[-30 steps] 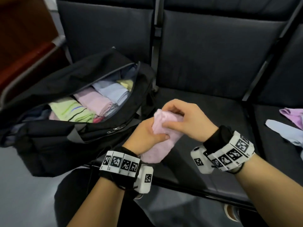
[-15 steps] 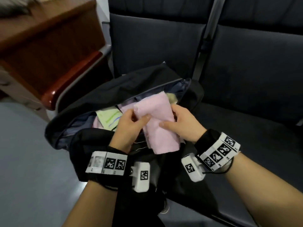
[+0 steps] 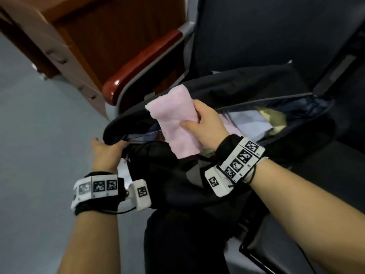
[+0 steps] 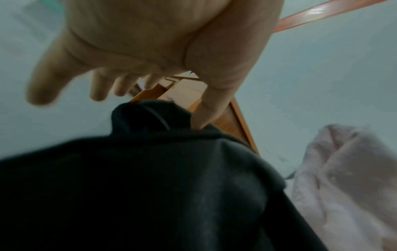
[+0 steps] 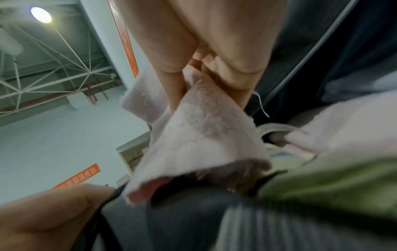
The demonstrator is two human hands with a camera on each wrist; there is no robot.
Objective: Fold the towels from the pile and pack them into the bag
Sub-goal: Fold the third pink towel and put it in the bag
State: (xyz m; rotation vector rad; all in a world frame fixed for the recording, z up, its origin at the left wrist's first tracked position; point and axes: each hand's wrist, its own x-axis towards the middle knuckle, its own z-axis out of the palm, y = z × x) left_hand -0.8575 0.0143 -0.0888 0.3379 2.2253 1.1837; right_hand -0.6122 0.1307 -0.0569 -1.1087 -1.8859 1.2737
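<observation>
My right hand (image 3: 197, 119) grips a folded pink towel (image 3: 175, 119) and holds it over the left end of the open black bag (image 3: 246, 89). In the right wrist view the fingers (image 5: 234, 79) pinch the pink towel (image 5: 193, 135) from above. My left hand (image 3: 107, 148) holds the bag's near left rim, with its thumb (image 4: 212, 105) pressed against the black bag fabric (image 4: 161, 169). Folded towels lie inside the bag: pale lilac (image 3: 248, 119), olive-yellow (image 3: 273, 117) and green (image 5: 333, 183).
The bag sits on a dark seat (image 3: 325, 167) of a row of chairs. A red-brown armrest (image 3: 142, 62) and a wooden cabinet (image 3: 94, 32) stand close on the left. Grey floor (image 3: 39, 135) lies below my left hand.
Both hands carried the pink towel left to the bag. My left hand has let go of the towel and taken hold of the bag's rim. My view has swung left.
</observation>
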